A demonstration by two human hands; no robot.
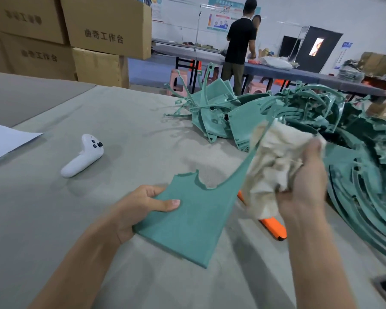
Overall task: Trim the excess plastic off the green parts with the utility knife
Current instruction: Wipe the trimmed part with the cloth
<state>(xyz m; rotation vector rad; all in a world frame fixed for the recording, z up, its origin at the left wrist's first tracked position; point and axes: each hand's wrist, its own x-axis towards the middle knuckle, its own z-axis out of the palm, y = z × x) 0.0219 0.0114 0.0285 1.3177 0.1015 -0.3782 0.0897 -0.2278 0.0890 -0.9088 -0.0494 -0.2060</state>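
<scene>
We pinch the green part's point(194, 221) 9 o'clock edge in our left hand point(140, 208), clutch a cloth point(274, 152) at 2 o'clock in our right hand point(308, 181), utility knife point(274, 228) on the table point(76, 219) at 4 o'clock.

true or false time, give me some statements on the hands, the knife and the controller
1. The left hand grips the green part. True.
2. The right hand holds the knife. False: it holds a cloth; the knife lies on the table.
3. The controller lies on the table, left of the green part. True.
4. The pile of green parts sits left of the controller. False: it sits to the right, toward the far side.
</scene>
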